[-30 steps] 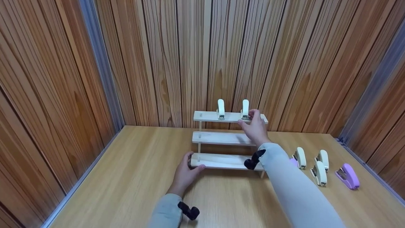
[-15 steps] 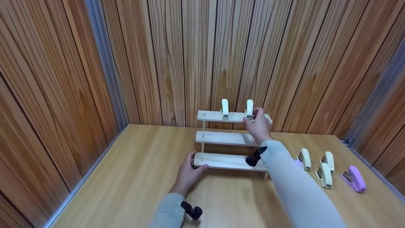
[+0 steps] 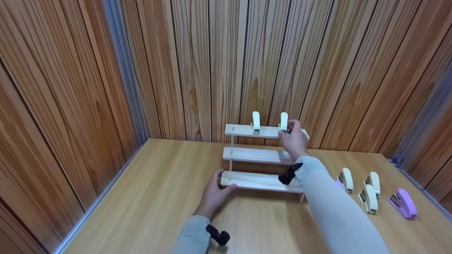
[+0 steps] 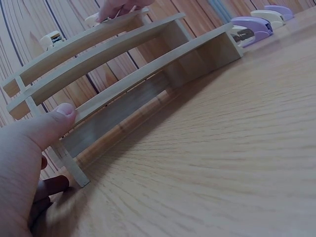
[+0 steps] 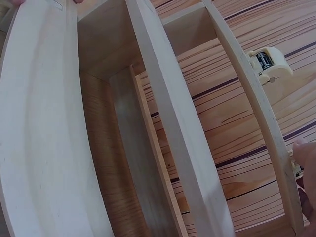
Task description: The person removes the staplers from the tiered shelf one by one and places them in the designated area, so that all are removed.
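Observation:
A three-tier wooden display stand (image 3: 261, 181) stands on the table near the back wall. My left hand (image 3: 213, 192) grips the left end of its lowest shelf, with the thumb (image 4: 64, 109) on the front edge and the other fingers around the side leg. On the top shelf a cream stapler (image 3: 256, 123) sits upright. To its right, a second cream stapler (image 3: 284, 121) also stands on that shelf, and my right hand (image 3: 295, 139) pinches it low down, thumb in front and fingers behind. The hand partly hides this stapler's base.
Right of the stand, on the table (image 3: 159, 197), are several more staplers: cream ones (image 3: 348, 180) (image 3: 373, 183) (image 3: 369, 199), a purple one (image 3: 404, 204), and another purple stapler (image 3: 339, 184) mostly hidden. Wood-panelled walls (image 3: 190, 70) close in the back and sides.
The head view has turned slightly left, so everything sits further right in it. Both hands keep their places on the stand and the stapler, with no clear movement.

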Demonstrator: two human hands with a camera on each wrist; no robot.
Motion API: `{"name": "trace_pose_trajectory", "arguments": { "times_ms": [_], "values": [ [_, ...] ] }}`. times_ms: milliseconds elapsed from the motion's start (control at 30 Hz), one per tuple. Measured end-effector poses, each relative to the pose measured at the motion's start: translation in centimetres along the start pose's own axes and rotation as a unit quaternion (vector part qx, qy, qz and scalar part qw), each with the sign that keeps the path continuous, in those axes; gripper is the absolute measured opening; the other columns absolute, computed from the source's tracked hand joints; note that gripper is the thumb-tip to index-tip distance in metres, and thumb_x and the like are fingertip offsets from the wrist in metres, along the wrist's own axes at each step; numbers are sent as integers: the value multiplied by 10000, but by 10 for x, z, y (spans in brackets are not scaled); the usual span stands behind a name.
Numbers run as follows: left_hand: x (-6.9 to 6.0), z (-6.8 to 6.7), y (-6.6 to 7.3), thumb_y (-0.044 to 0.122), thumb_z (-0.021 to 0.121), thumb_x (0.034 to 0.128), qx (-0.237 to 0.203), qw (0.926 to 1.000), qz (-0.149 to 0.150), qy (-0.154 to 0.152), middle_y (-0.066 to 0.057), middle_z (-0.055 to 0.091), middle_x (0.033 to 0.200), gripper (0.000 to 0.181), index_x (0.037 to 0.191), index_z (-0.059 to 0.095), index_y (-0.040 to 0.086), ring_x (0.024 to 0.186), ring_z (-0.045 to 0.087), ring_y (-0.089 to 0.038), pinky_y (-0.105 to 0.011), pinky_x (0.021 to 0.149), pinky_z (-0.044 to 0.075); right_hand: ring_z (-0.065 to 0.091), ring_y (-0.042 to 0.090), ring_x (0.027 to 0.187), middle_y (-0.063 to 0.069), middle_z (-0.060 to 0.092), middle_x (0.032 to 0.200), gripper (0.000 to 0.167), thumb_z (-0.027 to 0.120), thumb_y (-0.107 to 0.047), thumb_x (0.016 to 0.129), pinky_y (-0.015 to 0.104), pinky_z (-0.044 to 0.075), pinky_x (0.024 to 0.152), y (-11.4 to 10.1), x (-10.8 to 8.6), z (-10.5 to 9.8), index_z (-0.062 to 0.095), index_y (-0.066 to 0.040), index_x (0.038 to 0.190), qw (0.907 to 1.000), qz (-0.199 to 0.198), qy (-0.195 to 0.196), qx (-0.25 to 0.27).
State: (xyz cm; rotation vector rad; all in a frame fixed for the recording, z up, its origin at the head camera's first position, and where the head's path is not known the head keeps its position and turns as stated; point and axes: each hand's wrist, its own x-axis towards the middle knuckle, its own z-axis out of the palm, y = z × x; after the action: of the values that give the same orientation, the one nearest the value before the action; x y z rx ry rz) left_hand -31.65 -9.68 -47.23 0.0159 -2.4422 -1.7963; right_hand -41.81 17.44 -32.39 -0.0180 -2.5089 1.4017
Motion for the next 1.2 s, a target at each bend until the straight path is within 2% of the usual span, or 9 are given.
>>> {"name": "trace_pose_trajectory", "arguments": {
  "times_ms": [133, 400, 700, 1033, 1200],
  "values": [
    [-1, 3, -1, 396, 819, 846, 0, 10000, -27, -26, -105, 428, 1568, 831, 1524, 395, 171, 1456, 377, -317, -541, 1182, 294, 443, 339, 1388, 158, 466, 1510, 521, 590, -209, 1032, 502, 405, 1111, 2, -1, -1, 321, -139, 1472, 10000, 36, 35, 56],
    [-4, 6, -4, 393, 823, 842, -31, 10000, -45, -64, -112, 429, 1567, 836, 1525, 393, 175, 1449, 387, -330, -549, 1174, 307, 507, 334, 1321, 156, 533, 1431, 439, 565, -179, 1028, 484, 449, 1061, 10, -4, 1, 364, -129, 1414, 9994, -49, 247, -246],
    [-2, 3, -2, 389, 828, 838, 5, 10000, 69, -69, -121, 441, 1555, 848, 1526, 390, 154, 1456, 372, -328, -548, 1182, 287, 540, 294, 1246, 128, 567, 1321, 396, 627, -169, 1004, 446, 480, 999, 14, -8, 1, 406, -105, 1326, 9986, -409, 347, 26],
    [0, 2, 0, 408, 822, 837, 29, 10000, -1, -43, -108, 416, 1577, 854, 1532, 383, 175, 1470, 349, -331, -561, 1184, 277, 544, 275, 1265, 106, 566, 1294, 357, 650, -133, 991, 438, 465, 1063, 8, -13, 0, 435, -106, 1274, 9979, -462, 408, 214],
    [0, 0, 0, 393, 821, 841, -9, 10000, -29, -5, -99, 408, 1583, 844, 1532, 384, 186, 1472, 346, -327, -557, 1185, 276, 541, 297, 1209, 121, 541, 1239, 312, 666, -145, 983, 438, 484, 986, 3, -16, 1, 470, -81, 1217, 9970, -612, 448, 152]
  ]
}}
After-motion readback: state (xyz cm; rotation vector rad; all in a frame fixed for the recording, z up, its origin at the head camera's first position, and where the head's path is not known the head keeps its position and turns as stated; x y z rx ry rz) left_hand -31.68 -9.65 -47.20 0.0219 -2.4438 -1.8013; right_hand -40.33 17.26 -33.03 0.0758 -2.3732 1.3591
